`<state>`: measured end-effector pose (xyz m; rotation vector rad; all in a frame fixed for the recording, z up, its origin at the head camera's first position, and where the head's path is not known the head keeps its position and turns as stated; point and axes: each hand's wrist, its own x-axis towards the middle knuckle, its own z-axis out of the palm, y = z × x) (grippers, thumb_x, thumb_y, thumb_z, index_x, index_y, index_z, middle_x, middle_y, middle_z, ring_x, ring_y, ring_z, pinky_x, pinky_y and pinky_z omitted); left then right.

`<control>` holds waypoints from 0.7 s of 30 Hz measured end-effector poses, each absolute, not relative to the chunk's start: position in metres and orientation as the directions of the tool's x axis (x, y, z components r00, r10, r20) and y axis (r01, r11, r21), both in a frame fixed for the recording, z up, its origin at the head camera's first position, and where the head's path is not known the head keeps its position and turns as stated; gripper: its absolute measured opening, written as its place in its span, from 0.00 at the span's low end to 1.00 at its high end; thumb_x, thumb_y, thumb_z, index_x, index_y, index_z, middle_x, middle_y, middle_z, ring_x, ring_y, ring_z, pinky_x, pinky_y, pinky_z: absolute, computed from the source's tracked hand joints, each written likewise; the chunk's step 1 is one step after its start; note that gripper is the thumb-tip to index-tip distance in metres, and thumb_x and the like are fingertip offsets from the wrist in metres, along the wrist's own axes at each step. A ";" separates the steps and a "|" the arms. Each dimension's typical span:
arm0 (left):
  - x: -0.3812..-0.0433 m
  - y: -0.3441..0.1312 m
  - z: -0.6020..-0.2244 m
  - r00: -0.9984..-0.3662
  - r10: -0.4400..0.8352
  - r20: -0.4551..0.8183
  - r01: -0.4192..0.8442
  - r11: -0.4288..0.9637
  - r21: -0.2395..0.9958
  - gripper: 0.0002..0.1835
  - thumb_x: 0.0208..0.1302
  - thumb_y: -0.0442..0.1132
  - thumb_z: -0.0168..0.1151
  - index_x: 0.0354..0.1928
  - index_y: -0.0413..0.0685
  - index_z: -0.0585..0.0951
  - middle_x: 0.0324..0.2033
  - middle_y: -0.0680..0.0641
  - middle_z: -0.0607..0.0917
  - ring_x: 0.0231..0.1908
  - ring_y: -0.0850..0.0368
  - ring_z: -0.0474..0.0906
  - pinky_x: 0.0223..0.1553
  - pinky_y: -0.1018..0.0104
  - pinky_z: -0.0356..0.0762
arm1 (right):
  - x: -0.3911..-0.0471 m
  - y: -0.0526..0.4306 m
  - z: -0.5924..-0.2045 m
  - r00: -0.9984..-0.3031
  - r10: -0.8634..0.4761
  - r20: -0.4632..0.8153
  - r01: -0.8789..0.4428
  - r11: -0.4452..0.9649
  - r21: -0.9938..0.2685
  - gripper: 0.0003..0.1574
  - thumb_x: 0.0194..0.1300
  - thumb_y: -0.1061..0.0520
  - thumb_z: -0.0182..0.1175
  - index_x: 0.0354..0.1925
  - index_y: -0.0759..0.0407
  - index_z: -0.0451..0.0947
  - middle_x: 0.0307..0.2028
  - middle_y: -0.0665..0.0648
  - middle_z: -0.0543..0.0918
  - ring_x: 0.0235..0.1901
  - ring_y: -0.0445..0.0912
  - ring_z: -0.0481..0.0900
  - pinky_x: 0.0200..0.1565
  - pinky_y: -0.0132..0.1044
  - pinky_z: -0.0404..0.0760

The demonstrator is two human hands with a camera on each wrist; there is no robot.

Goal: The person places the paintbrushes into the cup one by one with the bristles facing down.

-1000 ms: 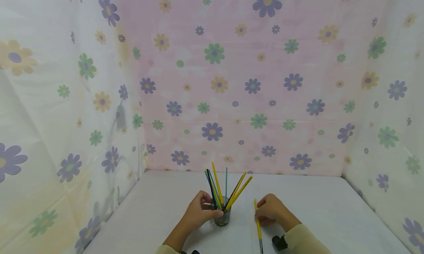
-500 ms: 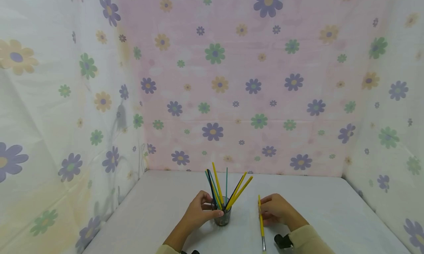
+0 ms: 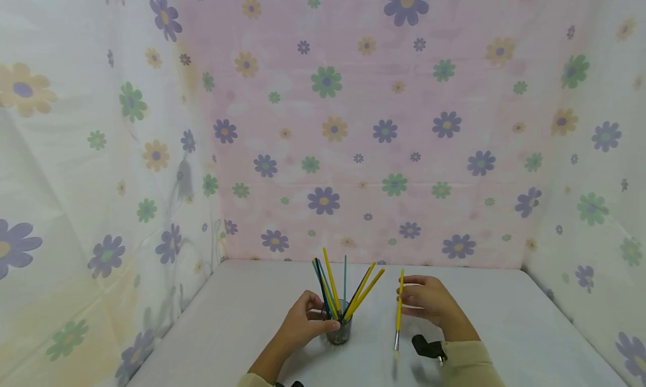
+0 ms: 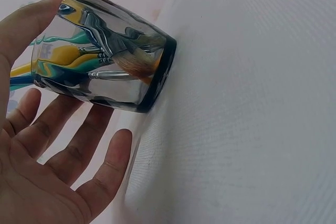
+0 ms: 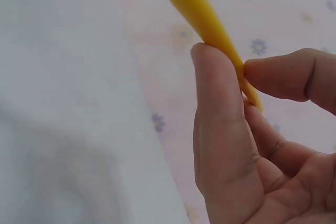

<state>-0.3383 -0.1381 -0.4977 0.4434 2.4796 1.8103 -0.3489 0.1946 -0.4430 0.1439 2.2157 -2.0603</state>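
Note:
In the head view my left hand (image 3: 305,324) holds a small clear glass (image 3: 339,336) standing on the white table, thumb at the near rim and fingers along the far side. Several paintbrushes (image 3: 330,289) with yellow, teal and dark handles lean in it, handles up. Through its wall, the left wrist view shows brown bristles (image 4: 137,65) and metal ferrules near the base. To the right of the glass, my right hand (image 3: 436,304) pinches a yellow paintbrush (image 3: 399,314) by its handle, nearly upright. Its pale bristles point down, and a shadow lies below them.
The white table (image 3: 242,297) reaches back to a flower-printed curtain (image 3: 353,219), with similar sheets on both sides. A black wrist-camera piece (image 3: 428,346) sits by the right sleeve (image 3: 469,362).
My right hand has moved rightward and then up and away with the yellow paintbrush, so its whole bristle end now shows. My left hand and the glass have stayed in place.

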 end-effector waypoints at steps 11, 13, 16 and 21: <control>-0.338 -0.140 -0.494 -0.958 0.254 0.132 0.204 0.280 0.938 0.36 0.51 0.53 0.83 0.52 0.46 0.70 0.51 0.45 0.82 0.52 0.51 0.84 0.52 0.51 0.84 | -0.345 0.199 -0.419 -0.998 -0.061 -0.021 0.020 0.025 -0.999 0.35 0.69 0.64 0.63 0.71 0.66 0.65 0.51 0.62 0.84 0.45 0.51 0.87 0.46 0.50 0.89; -0.339 -0.140 -0.494 -0.957 0.257 0.134 0.206 0.278 0.938 0.36 0.52 0.53 0.83 0.52 0.46 0.71 0.51 0.45 0.82 0.52 0.51 0.84 0.52 0.52 0.84 | -0.343 0.196 -0.414 -0.998 -0.056 -0.004 0.002 0.037 -0.999 0.36 0.69 0.64 0.63 0.71 0.65 0.65 0.53 0.63 0.83 0.45 0.52 0.88 0.46 0.50 0.89; -0.339 -0.140 -0.495 -0.957 0.257 0.131 0.203 0.278 0.939 0.36 0.51 0.53 0.83 0.52 0.46 0.71 0.51 0.45 0.82 0.52 0.51 0.85 0.51 0.51 0.85 | -0.339 0.191 -0.407 -0.999 -0.043 0.024 -0.027 0.053 -0.998 0.36 0.69 0.64 0.64 0.71 0.64 0.65 0.53 0.63 0.83 0.45 0.52 0.88 0.46 0.50 0.89; -0.339 -0.139 -0.496 -0.962 0.246 0.119 0.189 0.285 0.940 0.37 0.49 0.54 0.84 0.51 0.46 0.71 0.50 0.46 0.83 0.52 0.51 0.85 0.52 0.50 0.85 | -0.334 0.186 -0.398 -0.998 -0.002 0.067 -0.067 0.044 -0.997 0.33 0.70 0.65 0.63 0.70 0.62 0.67 0.53 0.63 0.81 0.46 0.50 0.87 0.46 0.50 0.89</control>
